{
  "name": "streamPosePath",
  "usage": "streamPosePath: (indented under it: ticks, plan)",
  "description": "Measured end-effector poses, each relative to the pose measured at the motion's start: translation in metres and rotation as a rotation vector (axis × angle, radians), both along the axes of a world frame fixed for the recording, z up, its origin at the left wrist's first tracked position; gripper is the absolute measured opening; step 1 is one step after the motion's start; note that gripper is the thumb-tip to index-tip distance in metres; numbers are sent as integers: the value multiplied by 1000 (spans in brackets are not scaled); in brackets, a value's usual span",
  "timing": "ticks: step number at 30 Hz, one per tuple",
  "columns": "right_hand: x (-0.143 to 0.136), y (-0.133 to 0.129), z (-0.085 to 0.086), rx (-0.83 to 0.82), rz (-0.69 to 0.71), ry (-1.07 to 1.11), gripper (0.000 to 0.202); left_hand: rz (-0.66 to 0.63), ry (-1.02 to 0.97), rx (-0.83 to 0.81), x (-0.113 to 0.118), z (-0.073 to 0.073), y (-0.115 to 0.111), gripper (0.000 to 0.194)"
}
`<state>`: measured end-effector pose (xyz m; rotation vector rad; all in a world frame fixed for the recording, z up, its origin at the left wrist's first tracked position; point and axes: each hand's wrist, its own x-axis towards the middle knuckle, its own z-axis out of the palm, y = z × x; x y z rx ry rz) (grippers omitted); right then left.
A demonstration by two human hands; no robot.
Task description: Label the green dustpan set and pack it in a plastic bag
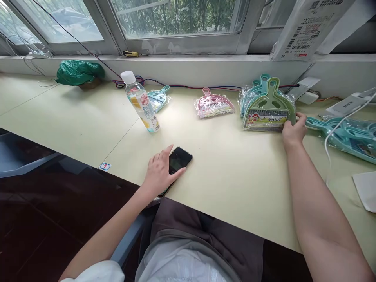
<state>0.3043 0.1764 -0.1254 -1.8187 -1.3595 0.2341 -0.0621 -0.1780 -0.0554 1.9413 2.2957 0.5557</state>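
Note:
A black smartphone (pixel 180 158) lies on the table near its front edge. My left hand (pixel 158 170) rests across the phone's left side, thumb and fingers spread, with the lower part of the phone hidden beneath it. Farther off to the right, my right hand (pixel 294 131) grips the lower right edge of a green dustpan-and-brush set (pixel 272 103), which stands upright with its handle up. Close behind that set are wrapped blue dustpan sets (pixel 247 98). Several more wrapped teal dustpans (pixel 340 133) lie just right of my right hand.
A wrapped pink dustpan set (pixel 214 104) and a small blue one (pixel 159 98) lie toward the wall. Beside them stands a water bottle (pixel 142 105). A green plastic bag (pixel 78 72) sits far left. A white cable (pixel 337 129) crosses the right side; a screwdriver (pixel 131 53) lies on the sill.

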Motion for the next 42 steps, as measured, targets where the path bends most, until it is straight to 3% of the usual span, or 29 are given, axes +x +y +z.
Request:
streamPosePath:
  ticks: [6,12,16,25,29,34,42]
  plan:
    - [2,0,-1,-9,8,2,51,-174,-61,-20,-11,19,13,47]
    - [1,-1,1,-7,4,-5,48,-389,-66,-123,-20,25,27,47]
    - [2,1,-1,4,7,-5,48,-411,-31,-128,-27,24,20,38]
    - [5,6,-6,1,4,-24,51,-258,-38,185,-50,24,-19,22]
    - [4,4,-5,16,4,-12,49,-232,-39,177,-47,20,-16,24]
    - [2,1,-2,12,0,2,48,-294,-46,157,-40,17,-12,25]
    - [2,2,-2,1,-7,-4,51,-353,-74,106,-34,12,-28,28]
